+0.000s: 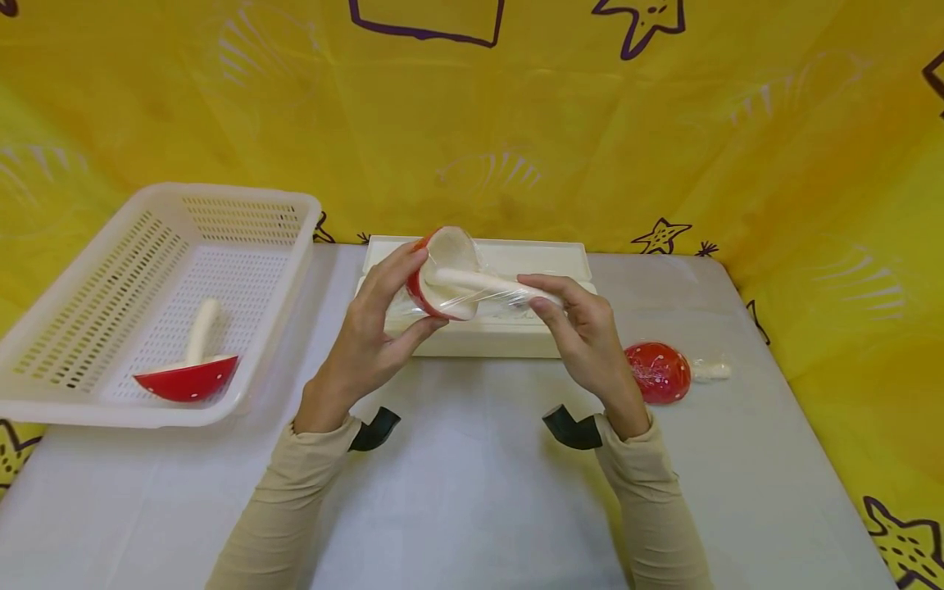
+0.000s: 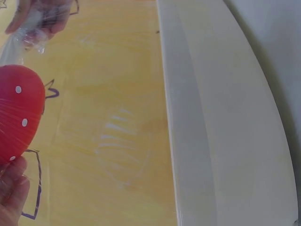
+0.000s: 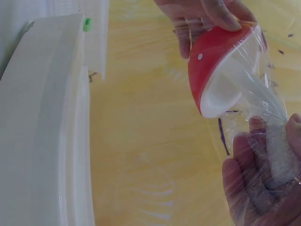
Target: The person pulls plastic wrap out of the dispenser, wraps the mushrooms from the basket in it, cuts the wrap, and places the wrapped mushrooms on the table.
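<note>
A mushroom-like ladle (image 1: pixel 472 283), its bowl red with white dots outside and white within, is held up between both hands. Clear plastic film stretches over its bowl and handle. My left hand (image 1: pixel 376 315) grips the bowl by its rim, thumb below and fingers above. The right hand (image 1: pixel 583 328) pinches the end of the white handle through the film. In the right wrist view, film (image 3: pixel 261 101) runs from the red bowl (image 3: pixel 211 66) down over the handle, crumpling at the right hand's fingers. Seen from the left wrist, the dotted outside of the bowl (image 2: pixel 19 110) faces the camera.
Behind the hands stands a long cream box (image 1: pixel 487 340), its lid raised. On the left, a white perforated basket (image 1: pixel 283 319) contains another red ladle (image 1: pixel 188 378). To the right, a film-wrapped red ladle (image 1: pixel 659 373) lies dotted side up on the white-covered table (image 1: pixel 457 508). Yellow cloth (image 1: pixel 472 123) hangs behind.
</note>
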### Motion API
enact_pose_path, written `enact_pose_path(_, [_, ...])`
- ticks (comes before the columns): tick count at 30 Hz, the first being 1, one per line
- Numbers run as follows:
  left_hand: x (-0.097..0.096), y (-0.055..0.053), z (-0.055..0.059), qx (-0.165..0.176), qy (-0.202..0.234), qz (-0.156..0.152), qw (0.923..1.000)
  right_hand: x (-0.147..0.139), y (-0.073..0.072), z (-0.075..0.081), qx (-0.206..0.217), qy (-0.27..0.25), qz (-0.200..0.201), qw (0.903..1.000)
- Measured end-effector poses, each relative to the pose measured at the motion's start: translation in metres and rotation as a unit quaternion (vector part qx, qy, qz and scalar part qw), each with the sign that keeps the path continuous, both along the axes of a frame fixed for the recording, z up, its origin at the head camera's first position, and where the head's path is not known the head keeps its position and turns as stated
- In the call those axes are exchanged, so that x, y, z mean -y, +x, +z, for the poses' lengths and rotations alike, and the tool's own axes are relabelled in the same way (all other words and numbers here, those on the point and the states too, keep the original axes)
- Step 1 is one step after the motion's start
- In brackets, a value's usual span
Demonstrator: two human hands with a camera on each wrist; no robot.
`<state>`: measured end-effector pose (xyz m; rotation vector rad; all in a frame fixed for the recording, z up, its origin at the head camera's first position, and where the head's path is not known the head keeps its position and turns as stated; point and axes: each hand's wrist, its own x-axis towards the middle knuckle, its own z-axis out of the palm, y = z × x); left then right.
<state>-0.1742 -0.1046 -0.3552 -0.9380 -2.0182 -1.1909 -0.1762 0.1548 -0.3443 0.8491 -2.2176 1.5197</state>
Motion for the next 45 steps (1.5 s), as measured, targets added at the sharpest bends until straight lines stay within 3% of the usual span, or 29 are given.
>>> enact_pose_path(17, [-0.002, 0.000, 0.005, -0.027, 0.009, 0.001, 0.9996, -0.001, -0.004, 0.006, -0.031, -0.011, 0.018, 0.9993])
enact_pose_path(34, [0.001, -0.009, 0.027, -0.060, 0.013, -0.010, 0.9981, 0.003, -0.017, 0.026, -0.086, -0.018, 0.033, 0.9956])
enact_pose_path(45, [0.001, -0.017, 0.035, -0.071, 0.019, -0.001, 0.9973, 0.008, -0.023, 0.034, -0.056, -0.042, 0.027, 0.9972])
